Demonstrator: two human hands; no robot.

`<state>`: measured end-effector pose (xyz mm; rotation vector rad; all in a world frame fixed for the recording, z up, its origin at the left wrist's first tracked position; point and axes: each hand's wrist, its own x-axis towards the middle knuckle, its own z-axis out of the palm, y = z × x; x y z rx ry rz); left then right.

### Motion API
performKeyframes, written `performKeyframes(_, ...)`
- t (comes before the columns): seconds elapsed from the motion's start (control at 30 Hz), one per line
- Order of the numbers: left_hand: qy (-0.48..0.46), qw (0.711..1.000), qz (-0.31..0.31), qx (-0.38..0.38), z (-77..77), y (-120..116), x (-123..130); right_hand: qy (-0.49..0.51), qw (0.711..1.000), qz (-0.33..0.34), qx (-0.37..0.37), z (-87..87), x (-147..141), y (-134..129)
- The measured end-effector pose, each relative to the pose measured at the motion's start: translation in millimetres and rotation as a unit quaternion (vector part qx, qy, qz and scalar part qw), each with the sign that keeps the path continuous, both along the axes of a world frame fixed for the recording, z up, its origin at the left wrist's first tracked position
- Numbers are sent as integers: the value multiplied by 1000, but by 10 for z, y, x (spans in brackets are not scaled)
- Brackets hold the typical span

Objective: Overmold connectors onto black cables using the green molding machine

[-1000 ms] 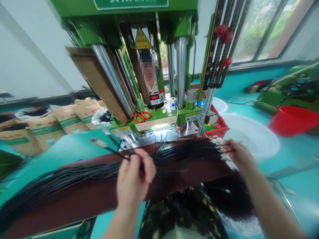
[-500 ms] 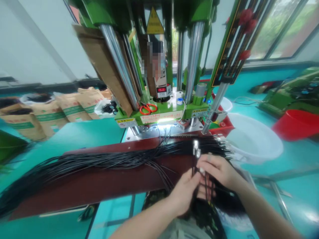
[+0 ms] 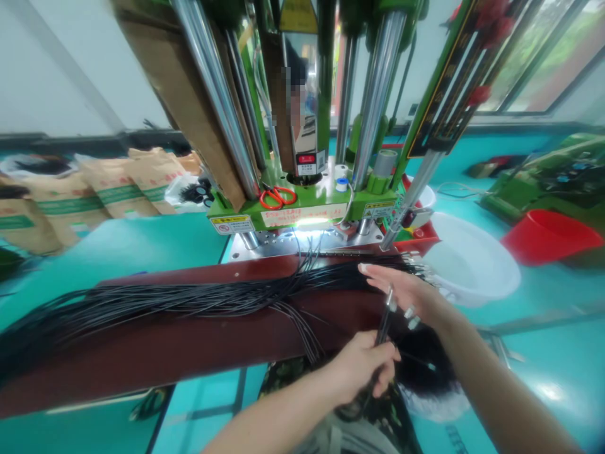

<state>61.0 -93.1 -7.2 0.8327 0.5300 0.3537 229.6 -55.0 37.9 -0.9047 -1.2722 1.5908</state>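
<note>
My left hand [image 3: 366, 362] is closed around a few black cables [image 3: 382, 329], whose silver metal connectors [image 3: 391, 299] stick up above the fist. My right hand [image 3: 409, 291] hovers just above and to the right of them, its fingers stretched out flat. Close beneath its palm are more silver connectors [image 3: 412, 318]; whether they touch the hand I cannot tell. A long bundle of black cables [image 3: 189, 299] lies across the dark red board [image 3: 198, 347], its connector ends at the right, behind my right hand.
Behind the board stands a green press [image 3: 302, 217] with steel columns and orange-handled scissors [image 3: 278, 198] on its ledge. At the right are a white basin [image 3: 491, 265] and a red bucket [image 3: 551, 236]. Paper sacks [image 3: 70, 195] stand at the left; a dark cable pile [image 3: 425, 366] sits beside my lap.
My right hand has come away from the cables, moved up and straightened its fingers. The left hand has closed around the cables, and their connectors have shifted lower and to the right.
</note>
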Motion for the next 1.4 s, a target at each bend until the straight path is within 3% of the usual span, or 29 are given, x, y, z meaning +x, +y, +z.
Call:
performKeyframes(0.1, -4, 1000, 4, -6, -14, 58, 65, -55, 998, 12, -41, 49, 51, -37)
performKeyframes(0.23, -2, 1000, 8, -4, 75, 157, 150, -149, 986, 32, -67, 175, 39, -72)
performKeyframes(0.4, 29, 999, 21, 15, 174, 274, 250, -297, 953, 59, 14, 298, -134, 15)
performKeyframes(0.53, 33, 997, 63, 22, 66, 327, 244, -340, 934, 111, 20, 233, -238, 158)
performKeyframes(0.6, 28, 990, 132, 36, -15, 361, 186, -379, 919, 83, 70, 163, -236, 309)
performKeyframes(0.63, 22, 983, 175, 44, -48, 384, 144, -415, 902, 40, 112, 121, -222, 412)
performKeyframes(0.67, 15, 975, 217, 48, -76, 409, 96, -472, 867, -4, 158, 76, -201, 530)
performKeyframes(0.73, -3, 959, 280, 41, -112, 464, 1, -605, 764, -63, 216, -24, -151, 783)
performKeyframes(0.8, -19, 949, 313, 17, -134, 511, -73, -701, 678, -42, 218, -121, -108, 1012)
performKeyframes(0.83, -25, 947, 321, 5, -143, 527, -96, -724, 656, -21, 212, -162, -95, 1103)
performKeyframes(0.97, -47, 945, 324, -6, -179, 557, -111, -748, 630, 36, 203, -223, -95, 1291)
performKeyframes(1.1, -54, 947, 318, -5, -188, 565, -105, -743, 634, 71, 203, -101, -105, 1230)
performKeyframes(1.23, -40, 951, 306, -2, -170, 562, -129, -727, 657, 59, 192, 65, -81, 903)
performKeyframes(1.3, -26, 952, 305, 7, -158, 556, -137, -688, 707, 39, 157, 74, -66, 654)
performKeyframes(1.4, 1, 954, 298, 24, -140, 543, -127, -517, 855, -24, 4, -45, -81, 249)
